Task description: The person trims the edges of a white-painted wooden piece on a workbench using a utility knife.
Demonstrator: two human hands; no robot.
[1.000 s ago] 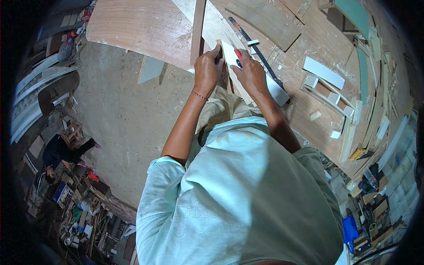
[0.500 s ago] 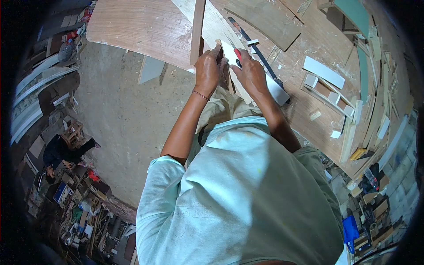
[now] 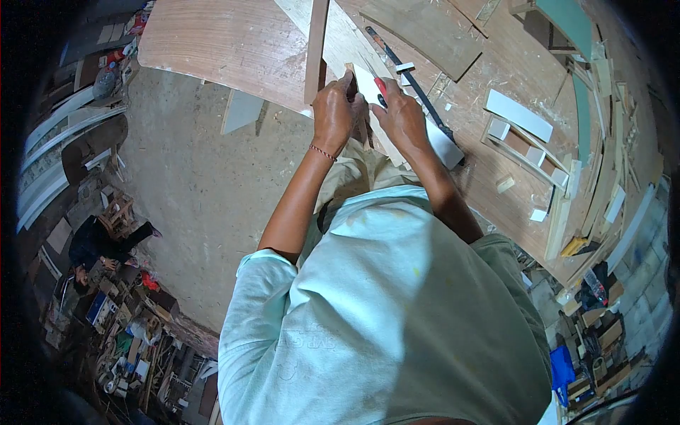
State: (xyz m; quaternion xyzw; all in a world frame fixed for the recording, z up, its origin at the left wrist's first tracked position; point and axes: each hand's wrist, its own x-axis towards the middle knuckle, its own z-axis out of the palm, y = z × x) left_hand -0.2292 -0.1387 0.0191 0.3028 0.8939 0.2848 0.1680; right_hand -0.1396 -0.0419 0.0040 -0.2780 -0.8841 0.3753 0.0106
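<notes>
My left hand point(image 3: 333, 113) is closed around a narrow wooden piece point(image 3: 350, 66) at the near edge of the workbench. Between my hands lies a white-faced strip point(image 3: 367, 86). My right hand point(image 3: 404, 120) grips a red-and-black-handled tool point(image 3: 381, 86) whose thin tip points away from me; its exact kind is hard to make out. Both hands are close together, with my right thumb near the left fingers. Beyond my left hand a brown wooden strip point(image 3: 316, 57) stretches across the bench. To the right of my right hand lies a long black bar-shaped tool point(image 3: 422, 95).
The wood-grain workbench point(image 3: 219, 42) carries a thin brown board point(image 3: 425, 35), a white panel point(image 3: 519, 115), a small compartmented wooden frame point(image 3: 524, 152) and shavings. Long wooden strips point(image 3: 602, 142) line the right edge. A person point(image 3: 106, 244) is at the far left, near piled scraps point(image 3: 134, 347).
Very little differs. My hands shift slightly at the same spot, and the wooden piece beneath them tilts a little. The red-handled tool stays in my right hand.
</notes>
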